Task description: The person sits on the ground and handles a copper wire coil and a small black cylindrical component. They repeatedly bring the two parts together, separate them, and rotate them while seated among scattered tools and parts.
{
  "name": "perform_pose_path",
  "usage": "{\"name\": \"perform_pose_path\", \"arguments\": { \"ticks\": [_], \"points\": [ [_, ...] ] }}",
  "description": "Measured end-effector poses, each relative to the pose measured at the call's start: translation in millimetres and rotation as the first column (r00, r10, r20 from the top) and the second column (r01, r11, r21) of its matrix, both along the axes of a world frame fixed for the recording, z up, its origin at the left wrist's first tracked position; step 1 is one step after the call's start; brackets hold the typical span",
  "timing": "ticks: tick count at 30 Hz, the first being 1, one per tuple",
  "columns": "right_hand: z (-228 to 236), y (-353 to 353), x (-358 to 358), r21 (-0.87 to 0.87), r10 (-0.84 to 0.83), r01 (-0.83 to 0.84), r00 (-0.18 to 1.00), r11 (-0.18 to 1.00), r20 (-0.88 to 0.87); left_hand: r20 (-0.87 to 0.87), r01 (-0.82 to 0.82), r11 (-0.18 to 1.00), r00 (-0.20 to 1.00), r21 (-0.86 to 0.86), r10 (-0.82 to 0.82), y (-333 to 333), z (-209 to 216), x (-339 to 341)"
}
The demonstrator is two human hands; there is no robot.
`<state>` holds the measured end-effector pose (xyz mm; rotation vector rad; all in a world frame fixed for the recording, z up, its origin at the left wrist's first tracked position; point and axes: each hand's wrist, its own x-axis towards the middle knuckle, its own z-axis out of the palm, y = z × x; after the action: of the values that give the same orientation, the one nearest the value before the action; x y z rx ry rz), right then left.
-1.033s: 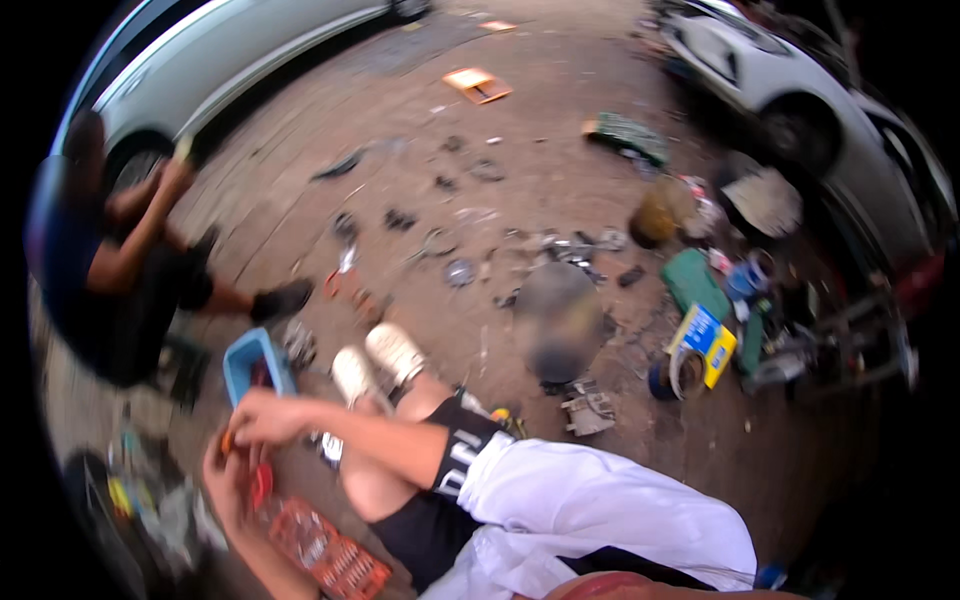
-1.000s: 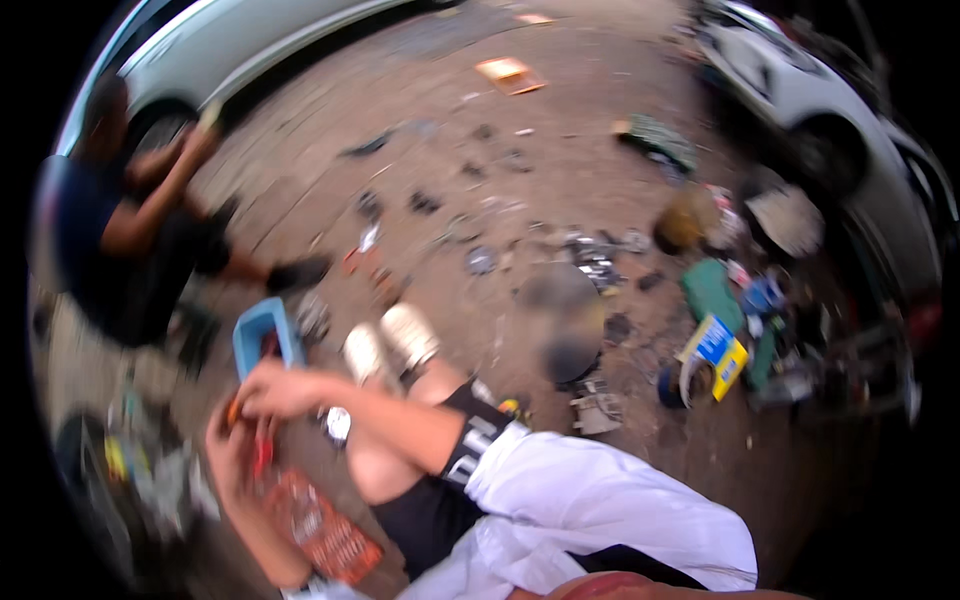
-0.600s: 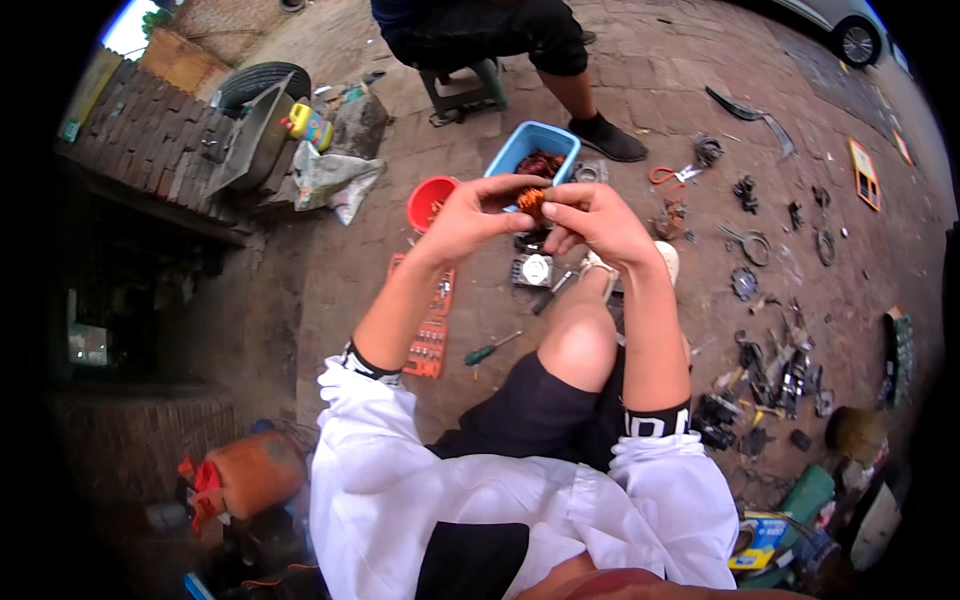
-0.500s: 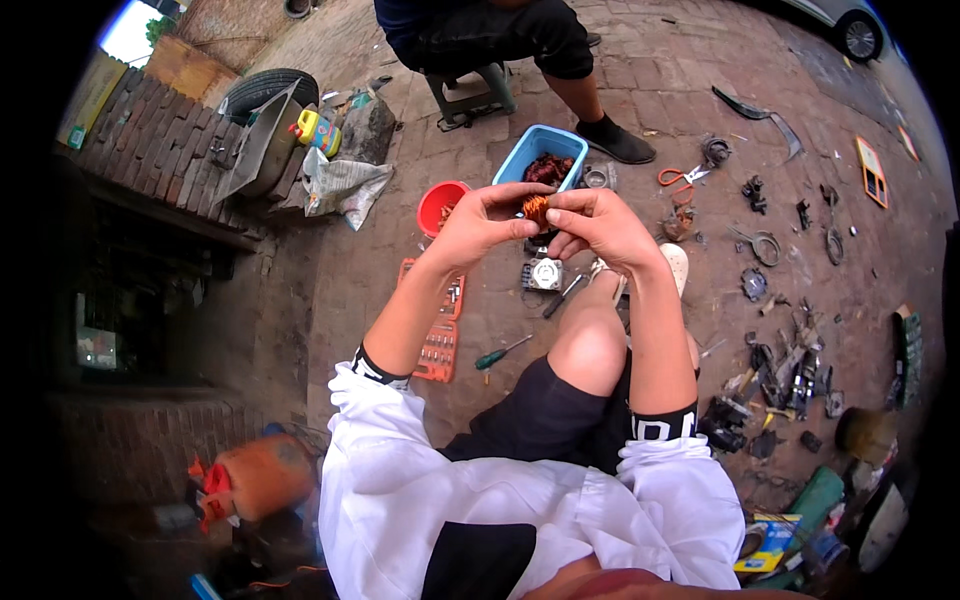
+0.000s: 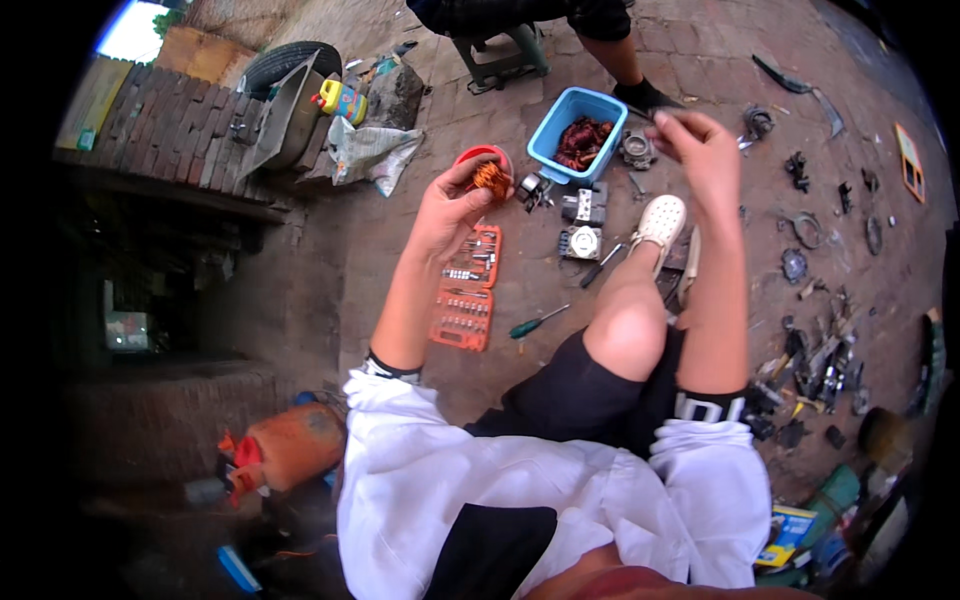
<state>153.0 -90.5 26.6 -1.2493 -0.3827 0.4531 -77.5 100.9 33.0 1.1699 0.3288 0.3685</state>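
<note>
On the left, my left hand [image 5: 446, 212] is closed around a coil of orange copper wire [image 5: 490, 180], holding it in front of a red bucket [image 5: 484, 153]. My right hand [image 5: 702, 150] is raised well apart from it, right of a blue plastic tub [image 5: 540, 140]. Its thumb and forefinger are pinched together, and I cannot make out what is between them. Dark reddish wire scrap [image 5: 582, 143] lies inside the tub. A round metal part [image 5: 636, 150] sits between the tub and my right hand.
An orange socket set case [image 5: 463, 320] lies open below my left hand, with a green screwdriver [image 5: 538, 321] beside it. Motor parts [image 5: 581, 242] stand below the tub. Scattered scrap [image 5: 815, 365] covers the ground at right. A person's leg [image 5: 612, 60] is beyond the tub.
My hands have parted: the left moved left with the copper coil, the right moved right and up. The whole view has shifted, showing the tub and its contents more fully.
</note>
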Motion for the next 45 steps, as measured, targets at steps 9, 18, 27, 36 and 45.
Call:
{"name": "perform_pose_path", "arguments": {
  "ticks": [9,18,27,36,45],
  "points": [
    [0,31,-89,-0.071,0.184,-0.185,0.721,0.980,0.668,0.178,-0.118,0.993,0.977,0.014,0.114,-37,5,11],
    [11,13,-91,-0.156,0.392,-0.383,0.679,0.910,0.621,0.051,-0.080,0.972,0.996,0.220,0.071,-58,34,9],
    [1,1,-93,0.010,0.187,-0.274,0.684,0.962,0.705,0.011,0.017,0.948,1.000,0.316,-0.021,-60,40,16],
    [1,3,-94,-0.079,0.163,-0.153,0.675,0.985,0.720,-0.014,-0.068,0.975,0.997,0.211,0.072,-63,31,27],
    [14,7,-93,-0.182,0.187,-0.091,0.759,0.979,0.623,0.200,-0.399,0.735,0.916,0.548,0.348,-76,11,46]
  ]
}}
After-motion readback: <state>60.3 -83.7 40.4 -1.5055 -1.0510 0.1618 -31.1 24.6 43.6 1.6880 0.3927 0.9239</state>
